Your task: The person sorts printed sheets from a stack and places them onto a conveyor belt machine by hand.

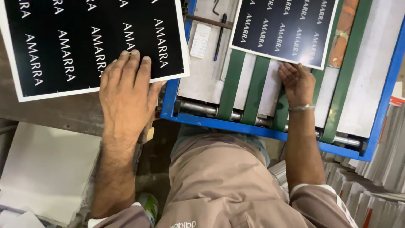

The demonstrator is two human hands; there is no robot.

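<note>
- We see our left hand [126,86] lying flat, fingers pressed together, on the near edge of a black printed sheet [90,42] with a white border, which rests on a worn brown table [59,112].
- Our right hand [297,82], a metal bangle [301,108] on its wrist, touches the near edge of a second black sheet [284,27]; its fingers lie close together.
- That sheet sits on green belts [255,84] inside a blue-framed machine [270,133], above steel rollers [198,107].
- A pen [219,38] lies on the grey plate between the sheets.
- Paper stacks [371,190] stand at far right.
</note>
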